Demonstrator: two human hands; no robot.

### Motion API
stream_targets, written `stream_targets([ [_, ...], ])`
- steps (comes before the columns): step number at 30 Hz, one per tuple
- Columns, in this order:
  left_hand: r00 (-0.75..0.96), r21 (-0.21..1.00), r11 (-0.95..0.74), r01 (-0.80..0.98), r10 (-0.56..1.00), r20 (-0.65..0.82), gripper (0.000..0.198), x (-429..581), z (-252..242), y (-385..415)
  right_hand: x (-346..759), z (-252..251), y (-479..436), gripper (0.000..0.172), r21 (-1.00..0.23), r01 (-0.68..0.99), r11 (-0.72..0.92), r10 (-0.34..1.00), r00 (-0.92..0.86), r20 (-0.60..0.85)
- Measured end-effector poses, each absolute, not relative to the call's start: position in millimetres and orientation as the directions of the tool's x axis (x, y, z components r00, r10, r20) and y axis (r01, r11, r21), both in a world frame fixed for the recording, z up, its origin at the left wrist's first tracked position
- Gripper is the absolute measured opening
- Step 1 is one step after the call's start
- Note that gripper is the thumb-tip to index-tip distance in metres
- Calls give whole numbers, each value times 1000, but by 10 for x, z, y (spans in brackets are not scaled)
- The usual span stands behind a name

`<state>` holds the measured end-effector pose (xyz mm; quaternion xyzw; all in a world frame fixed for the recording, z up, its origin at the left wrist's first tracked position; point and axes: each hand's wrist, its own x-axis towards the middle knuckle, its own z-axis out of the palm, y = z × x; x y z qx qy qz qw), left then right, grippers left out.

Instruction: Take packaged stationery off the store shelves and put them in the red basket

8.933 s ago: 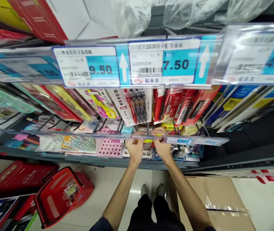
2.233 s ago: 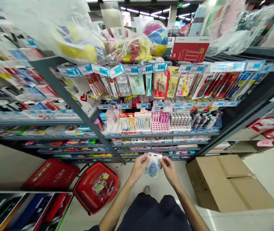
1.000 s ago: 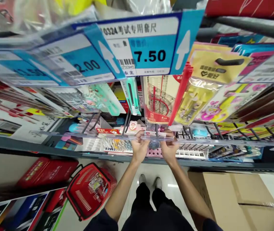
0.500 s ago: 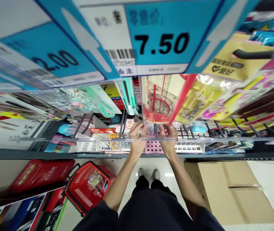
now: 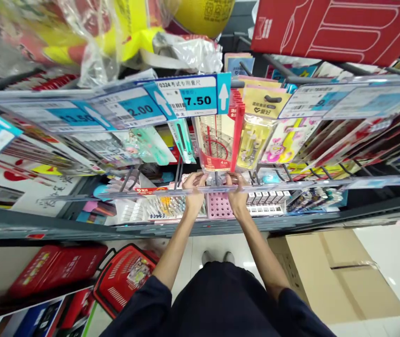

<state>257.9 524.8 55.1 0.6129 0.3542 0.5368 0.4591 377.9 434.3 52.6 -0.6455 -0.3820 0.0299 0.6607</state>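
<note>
Both hands reach into a store shelf below hanging ruler packs. My left hand (image 5: 195,187) has its fingers curled at the clear rail (image 5: 158,192), left of the pink perforated box (image 5: 221,206). On the box's right side my right hand (image 5: 237,189) is bent in the same way at the rail. Something small and clear lies between the fingertips, too small to make out. The fingertips are partly hidden by the rail, so what either hand grips does not show. Just above hangs a red-edged ruler set (image 5: 217,140).
Price tags (image 5: 193,96) line the upper rail, with a yellow pack (image 5: 254,145) hanging below. White boxes (image 5: 268,201) and pens (image 5: 166,206) fill the lower shelf. A red basket (image 5: 126,276) and a cardboard carton (image 5: 333,276) stand on the floor.
The view has pulled back from the price tags, and more of the upper shelf shows. Both hands remain at the rail beside the pink box, with fingers still bent.
</note>
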Motion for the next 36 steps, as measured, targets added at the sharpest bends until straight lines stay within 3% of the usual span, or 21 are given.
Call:
stream_targets([
  [6,160,920,-388,-50,906,391,17,2651,568,5311,3783,560,4422,17,-872,471,133,520,716,465],
  [12,158,913,-408,-28,900,407,21,2579,670,5267,3713,489,4353,22,-870,449,201,501,717,486],
  [16,60,926,-370,71,928,366,21,2227,482,4898,3578,256,3931,26,-880,474,43,513,745,426],
  [19,21,963,-225,149,974,225,23,1739,103,4411,3359,-103,3514,25,-904,428,-6,576,741,347],
  [25,-11,937,254,239,966,-259,37,647,-681,3431,2884,-772,2881,28,-952,262,-156,750,659,58],
  [29,-39,919,358,167,933,-357,40,354,-802,3175,2814,-764,2821,31,-979,143,-144,768,640,-19],
  [32,124,941,335,48,933,-339,39,582,-600,3381,2842,-451,3022,36,-1000,13,1,702,712,10],
  [36,400,897,298,-327,904,-154,48,1356,40,3922,2877,166,3462,43,-960,-70,271,564,820,100],
])
